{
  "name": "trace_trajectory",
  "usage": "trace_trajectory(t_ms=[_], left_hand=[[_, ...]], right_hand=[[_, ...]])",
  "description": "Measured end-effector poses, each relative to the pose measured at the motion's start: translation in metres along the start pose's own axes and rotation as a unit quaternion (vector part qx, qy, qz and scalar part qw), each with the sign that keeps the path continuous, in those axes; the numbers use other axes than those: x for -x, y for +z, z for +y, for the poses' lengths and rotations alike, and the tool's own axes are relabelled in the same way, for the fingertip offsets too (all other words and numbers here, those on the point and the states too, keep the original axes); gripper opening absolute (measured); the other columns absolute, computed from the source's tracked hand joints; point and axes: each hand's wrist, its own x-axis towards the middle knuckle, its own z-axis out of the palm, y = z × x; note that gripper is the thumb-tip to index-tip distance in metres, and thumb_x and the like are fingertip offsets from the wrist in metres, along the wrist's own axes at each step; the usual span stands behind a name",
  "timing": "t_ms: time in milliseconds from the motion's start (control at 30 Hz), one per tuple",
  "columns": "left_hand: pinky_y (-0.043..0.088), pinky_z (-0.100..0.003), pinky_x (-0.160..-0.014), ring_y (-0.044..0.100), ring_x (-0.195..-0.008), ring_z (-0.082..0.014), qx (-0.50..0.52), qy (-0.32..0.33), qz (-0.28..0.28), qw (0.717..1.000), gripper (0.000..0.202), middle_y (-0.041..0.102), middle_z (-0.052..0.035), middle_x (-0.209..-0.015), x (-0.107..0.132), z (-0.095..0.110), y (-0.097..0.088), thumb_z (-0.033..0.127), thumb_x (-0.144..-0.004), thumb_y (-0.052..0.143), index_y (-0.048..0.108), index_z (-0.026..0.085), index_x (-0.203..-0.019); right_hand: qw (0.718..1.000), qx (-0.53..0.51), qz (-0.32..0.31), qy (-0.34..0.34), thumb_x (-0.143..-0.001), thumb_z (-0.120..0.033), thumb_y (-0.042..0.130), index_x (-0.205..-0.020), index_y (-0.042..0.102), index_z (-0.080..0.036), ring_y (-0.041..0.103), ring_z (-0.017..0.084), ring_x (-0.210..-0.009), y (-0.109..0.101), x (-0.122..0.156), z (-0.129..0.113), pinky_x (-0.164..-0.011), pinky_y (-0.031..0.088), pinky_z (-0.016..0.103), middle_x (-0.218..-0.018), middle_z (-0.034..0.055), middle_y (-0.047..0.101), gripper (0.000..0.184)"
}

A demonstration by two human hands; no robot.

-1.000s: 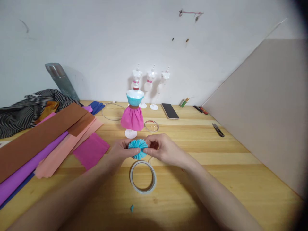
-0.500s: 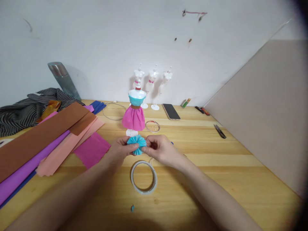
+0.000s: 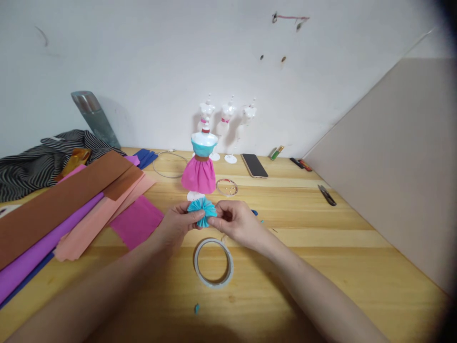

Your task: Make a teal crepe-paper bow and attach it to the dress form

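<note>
Between both hands is a round, pleated light-blue paper rosette (image 3: 202,206). My left hand (image 3: 180,219) pinches its left side, thumb laid across the front. My right hand (image 3: 237,220) grips the right edge with thumb and fingers; its curled fingertips are partly hidden. Just behind the rosette stands a small dress form (image 3: 204,138) with a light-blue top, brown waistband and pink skirt (image 3: 199,176). Nearer to me, a roll of tape (image 3: 196,267) lies flat below the hands. A tiny blue scrap (image 3: 196,308) lies in front of it.
Folded brown paper (image 3: 71,200) and other coloured sheets lie at left beside a striped cloth (image 3: 24,162) and a bottle (image 3: 94,116). White dress forms (image 3: 227,112) stand along the wall. A phone (image 3: 254,166), a ring-shaped dish (image 3: 227,187) and thread snips (image 3: 326,195) lie farther right.
The rosette and both hands have shifted very slightly up and left. My left thumb has slid a little left on the pleats. Both hands keep their hold.
</note>
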Motion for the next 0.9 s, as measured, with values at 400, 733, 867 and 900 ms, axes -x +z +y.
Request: trace_trajectory(t_ms=[400, 733, 867, 900], left_hand=[[0.043, -0.021, -0.058, 0.056, -0.062, -0.0099, 0.013, 0.007, 0.009, 1.0, 0.023, 0.07, -0.0037, -0.07, 0.004, 0.009, 0.004, 0.027, -0.055, 0.086, 0.074, 0.014, -0.07], [0.04, -0.02, -0.053, 0.055, -0.059, -0.0094, -0.012, 0.006, 0.0, 1.0, 0.029, 0.069, -0.0036, -0.067, 0.001, 0.004, 0.001, 0.031, -0.055, 0.086, 0.076, 0.014, -0.076], [0.039, -0.02, -0.052, 0.055, -0.058, -0.0098, -0.013, -0.007, -0.009, 1.0, 0.031, 0.069, -0.0045, -0.067, 0.0, 0.002, 0.0, 0.032, -0.054, 0.086, 0.076, 0.014, -0.076], [0.039, -0.02, -0.051, 0.055, -0.057, -0.0097, -0.013, -0.01, -0.014, 1.0, 0.031, 0.069, -0.0046, -0.068, 0.001, 0.003, 0.001, 0.033, -0.053, 0.087, 0.076, 0.014, -0.076]], right_hand=[[0.999, -0.025, 0.026, -0.019, -0.074, -0.031, 0.059, -0.054, 0.041, -0.019, 0.032, 0.008, -0.048, 0.011, 0.001, 0.001, -0.044, 0.024, 0.02, -0.051, -0.0053, 0.037, 0.029], [0.993, -0.084, 0.071, -0.031, -0.077, -0.031, 0.058, -0.065, 0.058, -0.017, 0.045, 0.01, -0.05, -0.004, -0.003, 0.005, -0.047, 0.036, 0.022, -0.056, -0.0011, 0.052, 0.018], [0.993, -0.086, 0.069, -0.033, -0.077, -0.03, 0.056, -0.063, 0.054, -0.018, 0.044, 0.01, -0.05, -0.004, -0.004, 0.007, -0.047, 0.035, 0.022, -0.054, -0.0024, 0.049, 0.019], [0.993, -0.087, 0.071, -0.035, -0.078, -0.03, 0.056, -0.064, 0.054, -0.018, 0.045, 0.01, -0.05, -0.005, -0.004, 0.007, -0.047, 0.035, 0.022, -0.055, -0.0024, 0.049, 0.019]])
